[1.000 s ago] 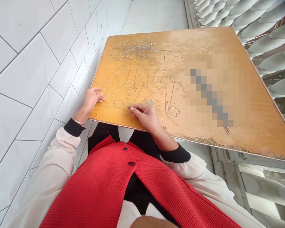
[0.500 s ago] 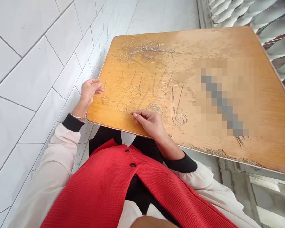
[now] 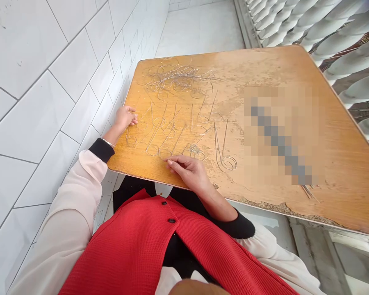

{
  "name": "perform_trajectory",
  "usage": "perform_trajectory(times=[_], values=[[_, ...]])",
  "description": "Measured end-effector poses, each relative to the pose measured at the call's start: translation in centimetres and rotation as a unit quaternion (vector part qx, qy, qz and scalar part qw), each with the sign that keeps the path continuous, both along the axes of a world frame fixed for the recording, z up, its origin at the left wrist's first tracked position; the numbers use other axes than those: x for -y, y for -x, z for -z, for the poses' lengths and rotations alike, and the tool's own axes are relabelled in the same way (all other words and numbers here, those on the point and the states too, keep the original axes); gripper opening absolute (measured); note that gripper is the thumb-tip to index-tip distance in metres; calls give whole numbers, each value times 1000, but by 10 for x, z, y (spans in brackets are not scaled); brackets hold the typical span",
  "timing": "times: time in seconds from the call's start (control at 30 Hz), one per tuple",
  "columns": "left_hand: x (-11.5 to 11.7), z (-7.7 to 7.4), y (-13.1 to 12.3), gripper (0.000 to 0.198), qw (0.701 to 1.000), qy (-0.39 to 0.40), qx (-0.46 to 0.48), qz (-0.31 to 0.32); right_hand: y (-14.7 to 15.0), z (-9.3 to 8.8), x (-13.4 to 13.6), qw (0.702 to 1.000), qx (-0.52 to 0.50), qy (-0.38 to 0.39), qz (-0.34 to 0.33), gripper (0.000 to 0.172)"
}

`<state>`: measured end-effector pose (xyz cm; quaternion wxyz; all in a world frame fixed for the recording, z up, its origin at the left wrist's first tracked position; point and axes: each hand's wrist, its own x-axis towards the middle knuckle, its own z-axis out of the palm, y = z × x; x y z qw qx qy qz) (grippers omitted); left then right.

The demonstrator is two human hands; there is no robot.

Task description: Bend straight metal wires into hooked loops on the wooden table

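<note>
Several thin bent wire pieces with looped ends (image 3: 175, 127) lie in rows on a worn wooden board (image 3: 252, 69). A tangled heap of more wire loops (image 3: 176, 78) sits at the board's far left. My left hand (image 3: 125, 116) rests at the board's left edge, fingers curled beside the leftmost wire piece. My right hand (image 3: 189, 172) lies near the front edge, fingers pressed together with the tips at the looped end of a wire piece. One separate wire piece (image 3: 223, 151) lies just right of that hand.
A white tiled wall (image 3: 49, 82) runs close along the left. A blurred-out patch (image 3: 279, 131) covers the board's right middle. Wavy white railing shapes (image 3: 326, 37) stand at the far right. The board's front edge (image 3: 279, 207) is chipped.
My left hand has slid further away along the left edge. My right hand stays at the same wire loop. The view has shifted slightly.
</note>
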<state>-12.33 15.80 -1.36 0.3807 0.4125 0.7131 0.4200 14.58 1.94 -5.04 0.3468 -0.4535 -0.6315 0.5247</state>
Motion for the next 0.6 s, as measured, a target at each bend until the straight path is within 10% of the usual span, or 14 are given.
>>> perform_trajectory(times=[0.4,0.6], values=[[2,0,24,13,961,-105,-255,37,2,2,2,1000,-18,9,9,35],[3,12,21,30,920,-164,-283,218,3,0,2,1000,-8,3,5,35]])
